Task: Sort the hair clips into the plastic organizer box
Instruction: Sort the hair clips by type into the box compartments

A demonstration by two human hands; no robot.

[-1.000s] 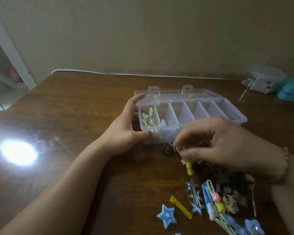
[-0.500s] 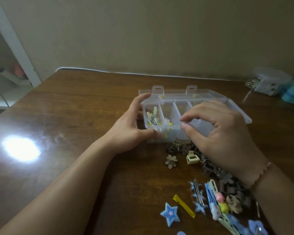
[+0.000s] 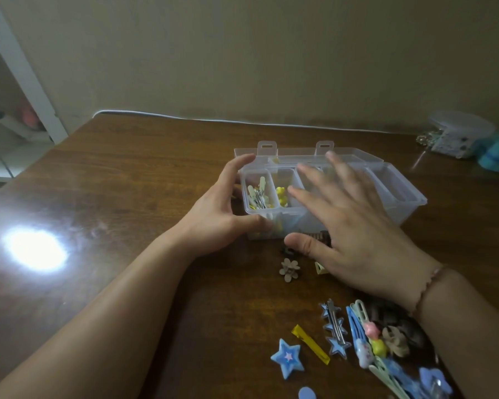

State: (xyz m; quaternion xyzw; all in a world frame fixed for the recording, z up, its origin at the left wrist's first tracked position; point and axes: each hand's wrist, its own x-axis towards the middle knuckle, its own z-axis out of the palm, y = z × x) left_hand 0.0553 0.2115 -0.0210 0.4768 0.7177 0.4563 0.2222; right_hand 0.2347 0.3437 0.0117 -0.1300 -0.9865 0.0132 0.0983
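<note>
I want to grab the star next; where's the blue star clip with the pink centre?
Head view, near edge of the table: the blue star clip lies just left of the yellow bar clip.

Dark wooden table [image 3: 127, 180], clear plastic organizer box [image 3: 398, 194], scattered hair clips [image 3: 357, 341], blue star clip [image 3: 287, 357], beige flower clip [image 3: 289, 269]

My right hand [image 3: 349, 226] hangs spread over the organizer box [image 3: 401, 194], blocking its middle compartments. My left hand [image 3: 222, 214] walls off the box's left end. Loose clips [image 3: 357, 335] crowd under my right wrist. Left of my left forearm, the table [image 3: 127, 182] lies open.
</note>
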